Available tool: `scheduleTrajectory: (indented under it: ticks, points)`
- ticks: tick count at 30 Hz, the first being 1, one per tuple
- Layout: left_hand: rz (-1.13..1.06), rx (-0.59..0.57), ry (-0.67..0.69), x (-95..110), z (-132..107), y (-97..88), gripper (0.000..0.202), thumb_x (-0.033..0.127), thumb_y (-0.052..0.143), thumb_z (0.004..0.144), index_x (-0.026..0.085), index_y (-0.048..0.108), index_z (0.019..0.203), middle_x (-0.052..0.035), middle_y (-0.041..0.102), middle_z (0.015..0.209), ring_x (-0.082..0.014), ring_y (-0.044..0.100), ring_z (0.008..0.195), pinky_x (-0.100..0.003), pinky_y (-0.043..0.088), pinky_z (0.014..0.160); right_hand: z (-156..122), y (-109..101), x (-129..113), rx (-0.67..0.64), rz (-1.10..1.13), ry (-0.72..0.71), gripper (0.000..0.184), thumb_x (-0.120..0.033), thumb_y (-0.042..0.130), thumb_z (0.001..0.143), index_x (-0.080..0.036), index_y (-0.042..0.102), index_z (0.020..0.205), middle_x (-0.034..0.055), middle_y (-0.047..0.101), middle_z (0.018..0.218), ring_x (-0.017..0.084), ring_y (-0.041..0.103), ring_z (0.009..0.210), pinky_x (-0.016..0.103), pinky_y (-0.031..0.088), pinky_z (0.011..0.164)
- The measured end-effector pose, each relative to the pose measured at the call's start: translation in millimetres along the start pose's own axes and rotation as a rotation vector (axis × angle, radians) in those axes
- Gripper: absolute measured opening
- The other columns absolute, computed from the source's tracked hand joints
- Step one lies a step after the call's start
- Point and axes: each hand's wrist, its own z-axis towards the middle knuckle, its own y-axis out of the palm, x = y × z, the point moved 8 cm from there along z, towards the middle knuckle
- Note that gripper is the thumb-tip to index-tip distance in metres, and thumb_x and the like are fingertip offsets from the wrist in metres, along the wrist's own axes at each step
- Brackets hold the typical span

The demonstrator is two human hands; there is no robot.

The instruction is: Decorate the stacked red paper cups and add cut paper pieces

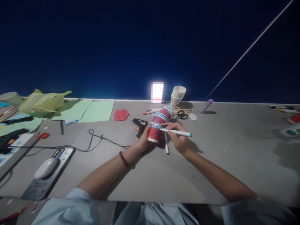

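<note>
Red-and-blue patterned paper cups (159, 124), nested in a short stack, lie tilted on their side just above the grey desk (234, 150), near its middle, and that's where the action is. From the head view, the left hand (143, 139) is wrapped around the lower end of the stack, fingers curled on the near cup, bead bracelet (124, 159) at the wrist. The right hand (179, 137) is closed in a pen grip on a white marker (176, 132) with a teal end, its tip resting against the cup wall. A second marker (166, 144) lies on the desk right under the hands.

Thin paper like this looks light and easily crushed; I'd judge the rim and the base the stiffest places to hold, with a gentle squeeze, and the printed coat may be a little slick.

Just behind the cups sits a black glue gun (140, 125), its cord (98, 139) snaking left to a power strip (50, 170). Further back: a stack of plain white cups (177, 95), scissors (182, 115), a red paper scrap (121, 114), green paper sheets (91, 111), a crumpled yellow-green bag (43, 101). More pens (282, 108) lie far right.

Matte grey top, scattered with craft bits; behind it a deep blue wall, the room dim.
</note>
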Motion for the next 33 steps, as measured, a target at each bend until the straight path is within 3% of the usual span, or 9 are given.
scheduleTrajectory:
  ticks: [12, 18, 25, 33]
  points:
    - [-0.056, 0.018, -0.009, 2.4, -2.0, 3.9, 0.053, 0.053, 0.044, 0.094, 0.007, 0.066, 0.108, -0.0104, 0.071, 0.075, -0.0191, 0.066, 0.063, -0.028, 0.051, 0.063, 1.1, 0.9, -5.1, -0.010, -0.027, -0.008, 0.006, -0.025, 0.061, 0.085, -0.023, 0.063, 0.080, 0.0071, 0.074, 0.097, 0.025, 0.069, 0.098, 0.043, 0.053, 0.088]
    - [-0.116, 0.017, -0.078, -2.3, -1.3, 1.3, 0.046, 0.050, 0.049, 0.092, 0.008, 0.067, 0.102, -0.0096, 0.069, 0.069, -0.0197, 0.064, 0.058, -0.030, 0.050, 0.060, 1.3, -0.7, -16.8, -0.011, -0.063, -0.070, 0.006, -0.023, 0.060, 0.085, -0.024, 0.064, 0.080, 0.0066, 0.074, 0.094, 0.025, 0.070, 0.095, 0.044, 0.053, 0.086]
    - [0.036, -0.055, -0.150, -5.1, -0.8, -6.2, 0.047, 0.051, 0.048, 0.084, 0.008, 0.068, 0.079, -0.0126, 0.068, 0.065, -0.0226, 0.062, 0.053, -0.032, 0.047, 0.050, 2.8, -2.6, -25.2, 0.010, -0.024, -0.107, 0.006, -0.021, 0.059, 0.086, -0.024, 0.064, 0.083, 0.0068, 0.074, 0.093, 0.024, 0.069, 0.090, 0.043, 0.054, 0.083]
    - [0.024, -0.032, -0.129, -4.0, 0.7, -8.8, 0.046, 0.051, 0.051, 0.086, 0.008, 0.069, 0.083, -0.0133, 0.069, 0.069, -0.0217, 0.063, 0.056, -0.031, 0.046, 0.050, 4.1, -7.0, -18.2, 0.061, -0.050, -0.100, 0.005, -0.025, 0.060, 0.087, -0.024, 0.062, 0.083, 0.0056, 0.072, 0.087, 0.025, 0.071, 0.090, 0.043, 0.054, 0.083]
